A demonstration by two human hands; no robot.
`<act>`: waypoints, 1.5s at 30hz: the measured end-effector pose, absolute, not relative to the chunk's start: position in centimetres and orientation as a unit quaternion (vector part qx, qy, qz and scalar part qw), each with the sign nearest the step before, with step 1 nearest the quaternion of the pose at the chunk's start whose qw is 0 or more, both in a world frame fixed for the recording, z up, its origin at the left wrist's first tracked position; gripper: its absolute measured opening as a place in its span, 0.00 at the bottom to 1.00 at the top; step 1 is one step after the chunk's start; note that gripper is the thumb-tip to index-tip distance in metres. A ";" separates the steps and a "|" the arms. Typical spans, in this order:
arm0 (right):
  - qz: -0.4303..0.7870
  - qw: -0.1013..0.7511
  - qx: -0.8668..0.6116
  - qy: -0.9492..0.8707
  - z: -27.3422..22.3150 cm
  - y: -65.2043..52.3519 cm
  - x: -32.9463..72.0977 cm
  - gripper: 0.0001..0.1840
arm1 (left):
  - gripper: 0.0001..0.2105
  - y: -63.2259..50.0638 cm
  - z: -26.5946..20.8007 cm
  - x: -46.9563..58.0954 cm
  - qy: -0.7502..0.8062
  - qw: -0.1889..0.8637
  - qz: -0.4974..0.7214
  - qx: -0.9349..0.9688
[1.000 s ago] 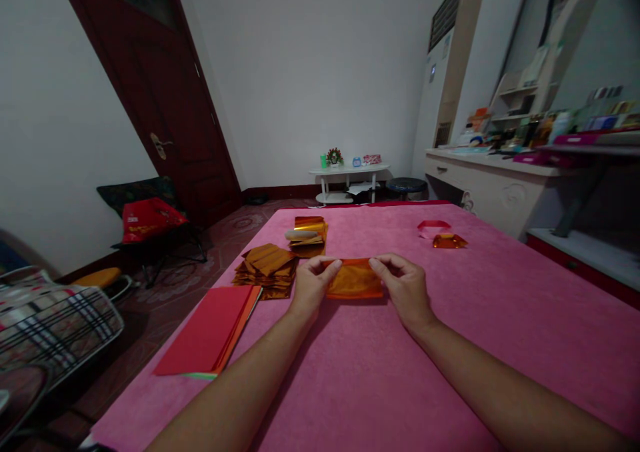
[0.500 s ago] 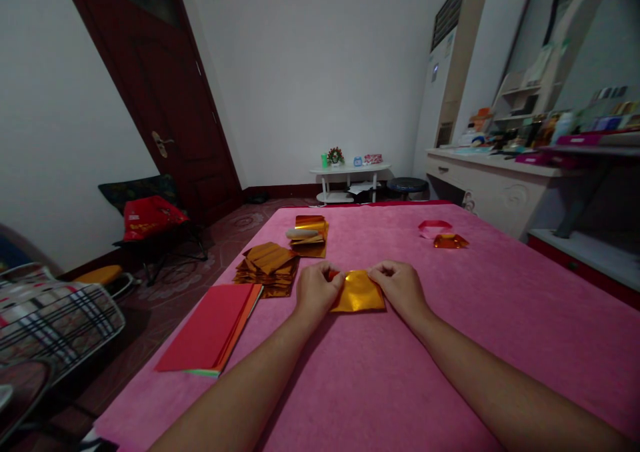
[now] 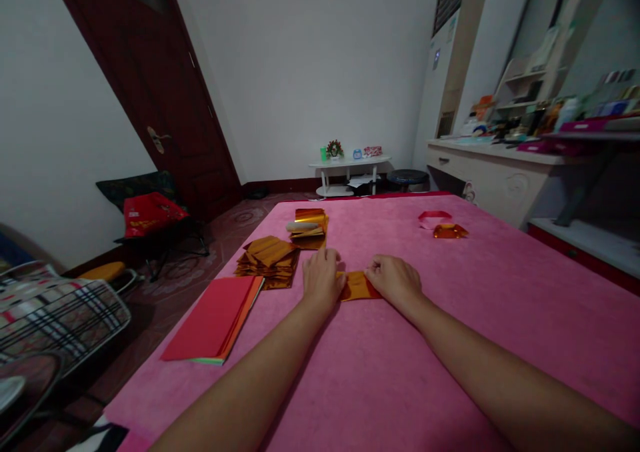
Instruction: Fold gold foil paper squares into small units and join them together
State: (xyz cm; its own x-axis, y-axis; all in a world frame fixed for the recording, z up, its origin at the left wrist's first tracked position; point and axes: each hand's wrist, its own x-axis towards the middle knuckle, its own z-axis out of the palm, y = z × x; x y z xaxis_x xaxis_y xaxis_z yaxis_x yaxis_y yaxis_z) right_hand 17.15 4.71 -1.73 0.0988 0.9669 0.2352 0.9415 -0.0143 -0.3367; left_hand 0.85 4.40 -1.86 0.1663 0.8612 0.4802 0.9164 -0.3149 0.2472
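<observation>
1. Golden foil (image 3: 359, 287) lies mid-surface on the pink table (image 3: 400, 372), between left hand (image 3: 323, 280) and right hand (image 3: 396, 280); fingers hide its two ends.
2. Left hand: fingers bent over the foil's left end; whether they pinch or merely press, I cannot tell.
3. Right hand: curled, fingertips at the right end; any pinch there is hidden too.
4. Stack (image 3: 269, 262): by the left edge, its lower layers hard to count.
5. Red sheets (image 3: 215, 319): along the left edge, mostly covering orange and green ones.
6. Bundle (image 3: 314, 241): toward the far-left corner, under a pale oblong (image 3: 303, 227), unclear.
7. Gold piece (image 3: 450, 231): toward the far-right corner, partly blocking a pink band (image 3: 434, 216).
8. Door (image 3: 145, 92): top cut off.
</observation>
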 end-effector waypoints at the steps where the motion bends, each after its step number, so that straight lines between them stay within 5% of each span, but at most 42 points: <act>1: 0.030 0.204 -0.713 -0.671 -1.8 4.8 17.1 0.08 | 0.10 4.4 -1.9 1.0 -0.561 0.072 -0.277 -0.777; 7: 0.029 0.210 -0.711 -0.670 -2.1 5.0 17.3 0.09 | 0.09 5.4 -2.5 0.9 -0.420 -0.016 -0.210 -0.883; 17: 0.019 0.191 -0.712 -0.675 -1.9 4.7 17.2 0.07 | 0.13 4.2 -2.5 1.2 -0.445 -0.024 -0.251 -0.860; 25: 0.005 0.204 -0.681 -0.703 -1.4 4.2 17.2 0.09 | 0.19 5.5 -1.8 -3.0 -0.301 -0.236 -0.220 -0.897; 29: -0.068 0.262 -0.549 -0.791 -0.9 0.6 14.7 0.21 | 0.18 5.7 -2.2 -2.9 -0.294 -0.223 -0.230 -0.901; 33: 0.025 0.218 -0.476 -0.852 -2.1 -3.9 11.4 0.52 | 0.17 6.0 -2.6 -2.7 -0.291 -0.205 -0.249 -0.901; 35: 0.075 0.194 -0.485 -0.849 -2.7 -5.1 10.6 0.59 | 0.18 6.0 -2.6 -2.8 -0.283 -0.207 -0.246 -0.904; 45: 0.096 0.109 -0.541 -0.829 -2.6 -5.5 16.7 0.54 | 0.24 6.1 -2.1 -3.0 -0.283 -0.225 -0.215 -0.907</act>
State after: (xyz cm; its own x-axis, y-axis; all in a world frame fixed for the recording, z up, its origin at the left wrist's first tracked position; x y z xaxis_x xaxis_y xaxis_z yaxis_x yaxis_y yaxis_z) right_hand 16.74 -5.50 -2.59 -0.3918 0.9169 0.0762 0.8750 0.3969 -0.2773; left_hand -3.01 6.11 -2.13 0.7468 0.6107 0.2633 0.4166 -0.7382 0.5306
